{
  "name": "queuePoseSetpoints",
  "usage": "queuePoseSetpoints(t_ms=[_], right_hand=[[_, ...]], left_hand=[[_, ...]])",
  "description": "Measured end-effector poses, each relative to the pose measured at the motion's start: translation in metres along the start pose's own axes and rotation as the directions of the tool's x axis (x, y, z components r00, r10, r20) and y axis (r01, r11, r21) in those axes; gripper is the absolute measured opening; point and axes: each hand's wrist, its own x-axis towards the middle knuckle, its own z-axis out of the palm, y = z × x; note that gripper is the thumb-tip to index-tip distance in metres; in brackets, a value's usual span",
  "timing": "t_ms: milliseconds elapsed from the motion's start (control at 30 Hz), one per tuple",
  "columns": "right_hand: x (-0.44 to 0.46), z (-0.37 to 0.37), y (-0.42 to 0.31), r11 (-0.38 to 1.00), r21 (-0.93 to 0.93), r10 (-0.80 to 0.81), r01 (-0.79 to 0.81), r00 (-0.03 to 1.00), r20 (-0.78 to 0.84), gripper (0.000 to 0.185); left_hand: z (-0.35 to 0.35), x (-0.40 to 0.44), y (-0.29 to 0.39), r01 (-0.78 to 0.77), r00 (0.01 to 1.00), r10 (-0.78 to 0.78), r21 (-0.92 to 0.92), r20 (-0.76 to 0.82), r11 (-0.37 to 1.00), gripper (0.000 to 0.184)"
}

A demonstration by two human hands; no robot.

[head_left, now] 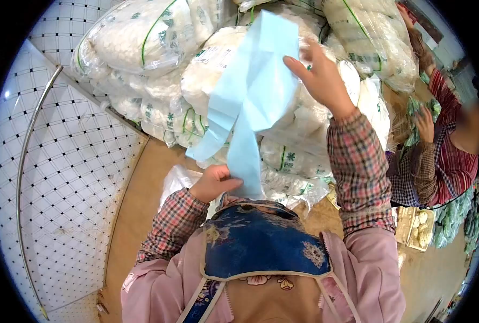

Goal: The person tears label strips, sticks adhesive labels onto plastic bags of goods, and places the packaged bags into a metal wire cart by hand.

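Observation:
A thin light blue plastic bag (255, 81), creased and partly unfolded, stretches upward in front of me, with two strips hanging from its lower end. My left hand (215, 183) pinches the lower strip between thumb and fingers, close to my apron. At the upper right edge of the bag is my right hand (323, 78), its thumb and fingers apart and the fingertips blurred by motion. The thumb lies over the bag's edge; no firm grip shows. Behind the bag, clear plastic sacks (218, 67) packed with white contents are piled up.
More stuffed sacks (137, 40) with green bands fill the back. On the left are a tiled wall (67, 161) and a curved metal rail (20, 172). A co-worker in a striped top (457, 167) is at the right, near a yellow crate (420, 229) and leafy greens (452, 220).

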Motion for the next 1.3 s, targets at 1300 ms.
queuePoseSetpoints(t_ms=[1300], right_hand=[[-0.093,-0.147,0.186,0.896,0.431,0.289,-0.107,0.877,-0.384,0.014]], left_hand=[[0.105,0.007,0.053,0.091,0.982,-0.067,0.135,-0.176,0.987,0.033]])
